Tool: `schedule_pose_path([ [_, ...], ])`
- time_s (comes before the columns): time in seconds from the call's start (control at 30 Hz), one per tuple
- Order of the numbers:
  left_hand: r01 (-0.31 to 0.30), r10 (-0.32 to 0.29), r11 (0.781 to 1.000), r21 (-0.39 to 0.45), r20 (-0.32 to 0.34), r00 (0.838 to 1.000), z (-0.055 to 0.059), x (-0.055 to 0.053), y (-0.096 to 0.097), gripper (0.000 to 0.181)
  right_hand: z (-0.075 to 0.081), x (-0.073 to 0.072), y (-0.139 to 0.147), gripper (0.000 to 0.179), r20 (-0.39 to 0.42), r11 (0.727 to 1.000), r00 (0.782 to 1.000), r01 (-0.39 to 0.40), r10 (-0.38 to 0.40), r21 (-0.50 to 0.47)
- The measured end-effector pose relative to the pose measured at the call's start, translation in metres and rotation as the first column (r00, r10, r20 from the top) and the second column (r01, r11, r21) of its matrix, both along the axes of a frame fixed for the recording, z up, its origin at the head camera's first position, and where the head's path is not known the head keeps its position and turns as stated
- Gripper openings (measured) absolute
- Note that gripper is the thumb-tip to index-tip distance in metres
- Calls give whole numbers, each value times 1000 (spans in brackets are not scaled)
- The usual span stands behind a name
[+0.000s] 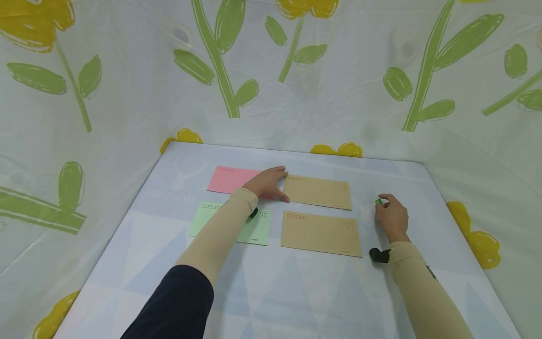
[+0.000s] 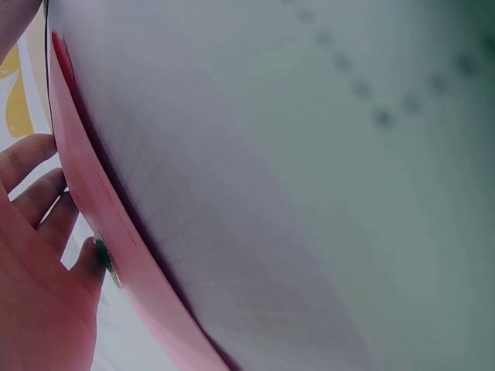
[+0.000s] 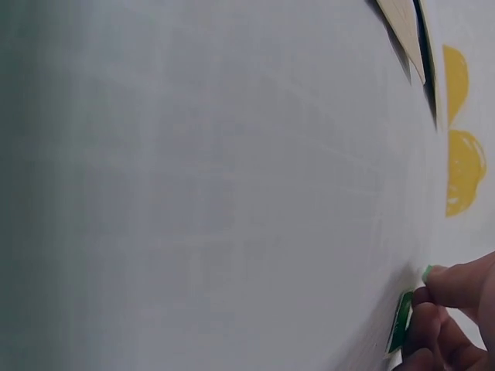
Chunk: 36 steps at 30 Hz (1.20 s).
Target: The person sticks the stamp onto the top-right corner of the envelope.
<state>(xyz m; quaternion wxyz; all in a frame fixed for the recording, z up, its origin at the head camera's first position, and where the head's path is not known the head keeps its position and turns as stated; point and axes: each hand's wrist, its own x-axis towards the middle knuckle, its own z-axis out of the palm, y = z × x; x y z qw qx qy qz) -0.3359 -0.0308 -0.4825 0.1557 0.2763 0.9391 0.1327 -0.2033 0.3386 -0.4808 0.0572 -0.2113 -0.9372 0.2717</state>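
My left hand [image 1: 268, 182] lies over the right part of a pink envelope [image 1: 228, 178], fingers spread and fairly straight. In the left wrist view, its thumb touches a small green sticker, like a stamp [image 2: 104, 255], on the pink envelope's surface. At the right of the table, my right hand [image 1: 393, 217] pinches a small green-and-white sticker [image 1: 378, 201]. The right wrist view shows that green sticker [image 3: 400, 321] at the fingers, with a lighter green bit by the thumb. Its printing is too small to read.
Below the pink envelope lies a green envelope [image 1: 258, 228], partly covered by the left forearm. Two brown envelopes, an upper one [image 1: 317, 192] and a lower one [image 1: 322, 234], lie between the hands. The patterned table [image 1: 169, 287] has flower-printed curtains around it.
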Motion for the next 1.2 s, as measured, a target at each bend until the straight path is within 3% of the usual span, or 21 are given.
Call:
schedule_pose_path([
  [0.4,-4,4,1000,0,-6,1000,0,0,0,111,2,-1,-4,41,-45,999,999,20,-21,-41],
  [0.57,-3,3,1000,-3,-1,1000,2,2,0,111,2,-2,-7,41,-69,995,997,17,-24,-99],
  [1.2,-4,4,1000,1,8,1000,6,5,1,111,3,-9,-11,45,-23,970,998,51,-58,-236],
])
